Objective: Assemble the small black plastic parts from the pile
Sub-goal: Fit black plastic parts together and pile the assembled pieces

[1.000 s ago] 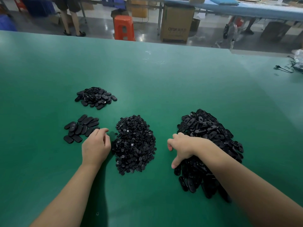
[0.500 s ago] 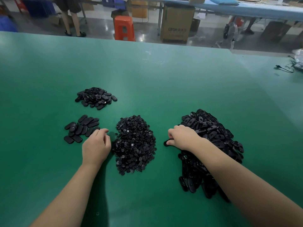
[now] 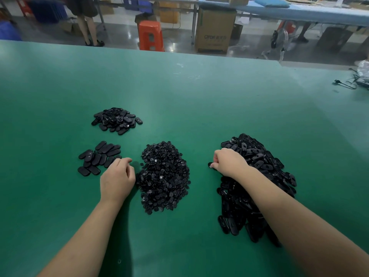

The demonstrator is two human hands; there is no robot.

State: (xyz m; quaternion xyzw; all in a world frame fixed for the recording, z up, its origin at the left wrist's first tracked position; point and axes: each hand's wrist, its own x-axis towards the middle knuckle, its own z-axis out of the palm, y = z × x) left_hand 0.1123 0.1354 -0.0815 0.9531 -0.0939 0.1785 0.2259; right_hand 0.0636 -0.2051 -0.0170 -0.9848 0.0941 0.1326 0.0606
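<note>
Pinching black part [image 3: 210, 164] at pile [image 3: 259, 176] edge: right hand [image 3: 229, 163]; axis unclear.

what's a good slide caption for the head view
Right hand pinches a black part beside the large pile.

Big green table [image 3: 199, 92] here, matte top with a few pale scuffs toward the far edge. Four heaps of black plastic parts sit directly on it: a small mound of oval pieces [image 3: 116, 120] far left, a flat spread of oval covers [image 3: 98, 157] just nearer, a dense pile of tiny round bits [image 3: 164, 176] in the middle, and the biggest heap of oval shells [image 3: 257, 184] on the right. There's also a black cable [image 3: 347, 84] lying at the far right edge.
</note>
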